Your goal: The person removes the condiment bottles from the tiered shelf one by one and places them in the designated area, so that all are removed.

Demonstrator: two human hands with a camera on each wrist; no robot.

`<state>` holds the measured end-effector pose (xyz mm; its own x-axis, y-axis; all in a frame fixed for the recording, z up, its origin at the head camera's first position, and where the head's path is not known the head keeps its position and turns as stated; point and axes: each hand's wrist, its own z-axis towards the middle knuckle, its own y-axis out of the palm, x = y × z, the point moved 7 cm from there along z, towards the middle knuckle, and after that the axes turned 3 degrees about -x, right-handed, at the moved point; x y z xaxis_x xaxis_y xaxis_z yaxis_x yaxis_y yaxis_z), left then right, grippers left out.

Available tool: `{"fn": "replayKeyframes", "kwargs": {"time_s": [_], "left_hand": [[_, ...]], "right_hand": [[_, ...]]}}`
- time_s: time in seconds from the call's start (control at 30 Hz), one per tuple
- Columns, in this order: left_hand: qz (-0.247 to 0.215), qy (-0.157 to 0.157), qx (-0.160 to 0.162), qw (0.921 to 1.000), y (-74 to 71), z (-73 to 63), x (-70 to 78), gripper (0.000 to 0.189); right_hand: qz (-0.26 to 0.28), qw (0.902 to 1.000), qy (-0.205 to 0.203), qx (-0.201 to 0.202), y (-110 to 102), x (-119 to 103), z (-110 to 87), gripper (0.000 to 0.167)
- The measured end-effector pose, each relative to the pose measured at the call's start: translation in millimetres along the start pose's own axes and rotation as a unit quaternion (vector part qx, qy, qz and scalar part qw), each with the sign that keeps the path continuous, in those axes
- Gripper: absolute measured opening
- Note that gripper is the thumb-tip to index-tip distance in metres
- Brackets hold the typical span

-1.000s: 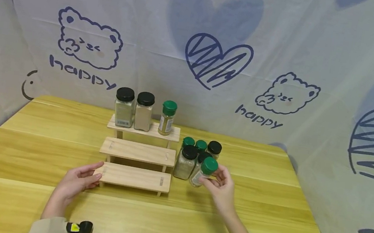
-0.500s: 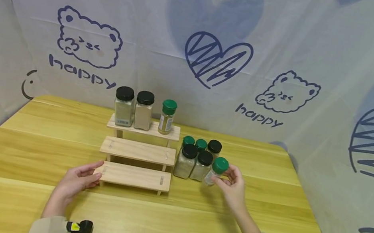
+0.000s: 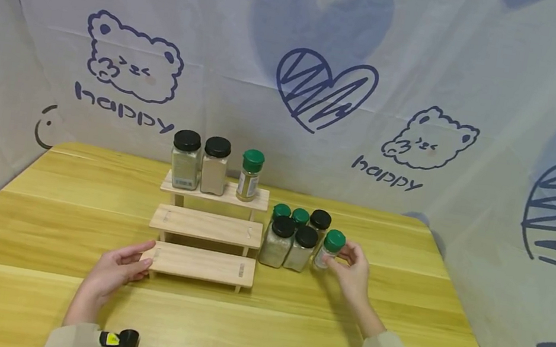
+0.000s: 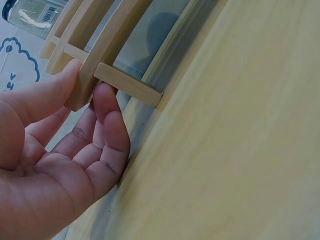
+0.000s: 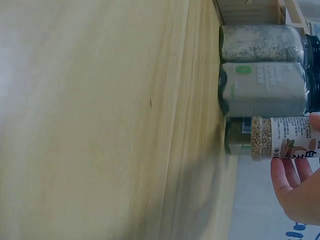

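Note:
My left hand pinches the left end of the lowest step of a three-step wooden rack. In the left wrist view the thumb lies on top of the board and curled fingers sit beneath it, beside a short leg. With my right hand I hold a small green-capped spice jar between thumb and fingers. Pale grains and a white label show on this spice jar in the right wrist view, where its base is raised above those of its neighbours. It is at the right side of a jar cluster.
Two black-capped jars and a green-capped jar stand on the rack's top step. Right of the rack, black-capped jars and green-capped jars crowd together on the wooden table. A printed cloth hangs behind.
My right hand has carried the green-capped spice jar rightward and slightly back, from in front of the cluster to its right side. The left hand keeps its place on the rack.

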<state>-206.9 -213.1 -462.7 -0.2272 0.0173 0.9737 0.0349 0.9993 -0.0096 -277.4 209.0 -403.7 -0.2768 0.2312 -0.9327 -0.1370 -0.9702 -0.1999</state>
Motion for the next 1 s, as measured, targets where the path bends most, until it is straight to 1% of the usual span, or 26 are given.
{"fn": "replayKeyframes", "kwargs": {"time_s": [0.1, 0.27, 0.47, 0.63, 0.73, 0.87, 1.0], "left_hand": [[-0.003, 0.001, -0.001, 1.0, 0.5, -0.7, 0.3, 0.052], [-0.007, 0.003, -0.003, 1.0, 1.4, -1.7, 1.1, 0.052], [-0.003, 0.0, 0.001, 1.0, 0.2, -1.3, 1.0, 0.052], [-0.005, 0.0, 0.003, 1.0, -0.5, -1.3, 2.6, 0.053], [-0.008, 0.005, 0.0, 1.0, -0.3, -1.0, 2.5, 0.053], [-0.004, 0.003, -0.002, 1.0, 0.0, -0.7, 0.3, 0.053], [-0.001, 0.0, 0.002, 1.0, -0.5, -1.2, 0.4, 0.053]], "right_hand": [[-0.01, 0.9999, 0.007, 0.001, 1, 3, 2.7, 0.037], [-0.009, 0.9998, 0.017, -0.005, 3, 9, 5.9, 0.037], [-0.017, 0.9989, 0.038, -0.02, 7, 17, 7.9, 0.038], [-0.024, 0.9983, 0.044, -0.03, 12, 20, 10.8, 0.038], [-0.023, 0.9979, 0.051, -0.032, 13, 22, 10.0, 0.039], [-0.025, 0.9971, 0.065, -0.031, 13, 26, 6.3, 0.038], [-0.029, 0.9971, 0.06, -0.037, 15, 26, 6.0, 0.038]]}}
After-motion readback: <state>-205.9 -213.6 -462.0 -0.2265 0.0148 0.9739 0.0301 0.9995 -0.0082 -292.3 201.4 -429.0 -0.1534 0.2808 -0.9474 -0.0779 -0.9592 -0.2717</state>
